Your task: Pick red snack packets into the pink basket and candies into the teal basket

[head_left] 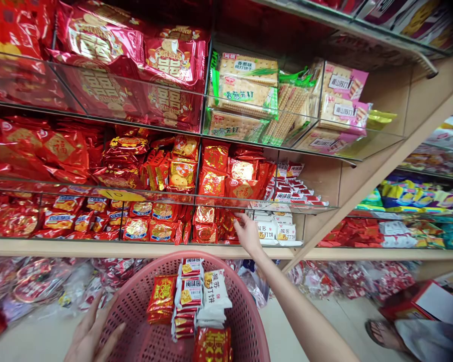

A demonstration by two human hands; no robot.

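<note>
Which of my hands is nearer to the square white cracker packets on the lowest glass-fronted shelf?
Right. Your right hand is at the left edge of the white packets; your left hand is far below them, by the pink perforated plastic basket.

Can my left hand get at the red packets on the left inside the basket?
Likely yes: the left hand is open by the left side of the basket, and nothing covers those red packets.
</note>
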